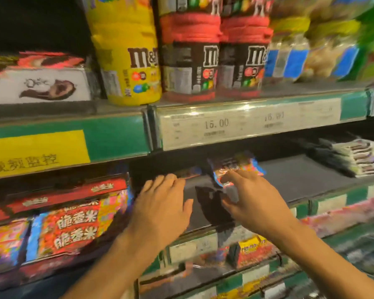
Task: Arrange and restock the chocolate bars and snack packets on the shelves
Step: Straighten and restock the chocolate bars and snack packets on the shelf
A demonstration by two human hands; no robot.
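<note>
Snack packets (pixel 235 167) lay near the back of the dark middle shelf (pixel 289 178), a small colourful heap just beyond our right hand; their long axis ran roughly left to right along the shelf, tilting a little up toward the right, though blur kept us from reading their print. Our right hand (pixel 253 199) reached over the shelf with fingers spread and only loosely bent; its fingertips (pixel 227 180) lay at the near edge of the heap, and we could not tell whether they touched it or pinched it. Our left hand (pixel 162 203) hovered palm down just beside it, fingers straight and relaxed, holding nothing; just past its fingertips sat a single flat bar (pixel 188 173), lying lengthwise across the shelf, and whether the fingers met it we could not tell.

To the left on the same shelf stood red and multicoloured bags (pixel 73 225) with white Chinese characters, faces tilted toward us, and red boxes (pixel 69 193) above them; to the far right, well apart from our hands, a stack of pale flat packets (pixel 358 158) lay with their ends toward us. On the shelf above stood a yellow M&M's canister (pixel 127 55) and two brown ones with red lids (pixel 190 55), all upright; a white box (pixel 39 85) lay to their left; price labels (pixel 246 124) ran along the green shelf edge, beside a yellow sign (pixel 35 154).
</note>
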